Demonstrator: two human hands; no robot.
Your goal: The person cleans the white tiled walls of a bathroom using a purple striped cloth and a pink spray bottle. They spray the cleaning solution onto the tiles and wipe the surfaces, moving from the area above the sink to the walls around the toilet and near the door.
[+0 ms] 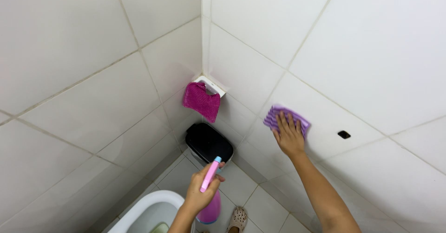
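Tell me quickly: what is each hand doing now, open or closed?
Left hand: closed around a pink spray bottle.
Right hand: open, flat on a purple cloth against the wall tile.

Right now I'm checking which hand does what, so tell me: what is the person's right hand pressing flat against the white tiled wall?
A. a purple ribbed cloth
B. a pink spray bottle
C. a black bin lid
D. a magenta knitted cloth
A: the right hand lies spread on the purple ribbed cloth against the white tiled wall, while the left hand holds the pink spray bottle.
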